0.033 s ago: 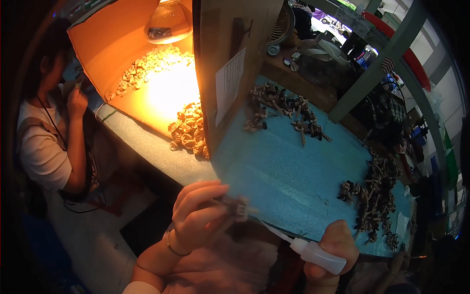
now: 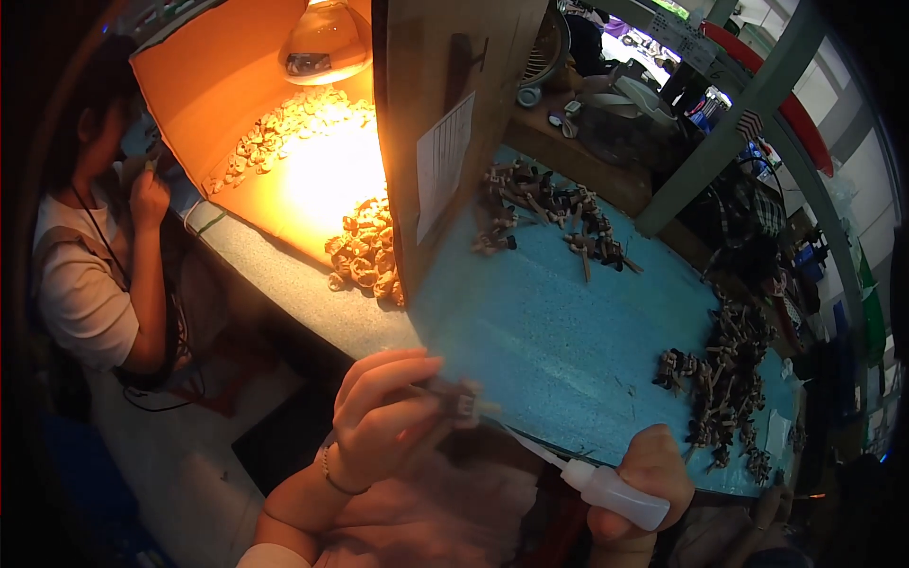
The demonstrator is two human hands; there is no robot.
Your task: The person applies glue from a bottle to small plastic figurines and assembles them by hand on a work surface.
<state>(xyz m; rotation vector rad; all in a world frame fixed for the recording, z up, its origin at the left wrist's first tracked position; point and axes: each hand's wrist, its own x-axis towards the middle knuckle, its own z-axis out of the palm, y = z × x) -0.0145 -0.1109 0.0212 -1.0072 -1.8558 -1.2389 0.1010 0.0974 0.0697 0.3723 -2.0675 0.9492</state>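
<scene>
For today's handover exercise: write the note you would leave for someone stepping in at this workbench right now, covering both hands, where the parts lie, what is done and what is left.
Left hand: pinching one small dark part above the near table edge.
Right hand: gripping a white squeeze bottle, its thin nozzle aimed at that part; whether the tip touches it I cannot tell.
Blue table: dark parts piled at the far side and at the right.
Pale pieces lie under the lamp.
Done: which parts are finished cannot be told. Left: probably the held part.
</scene>
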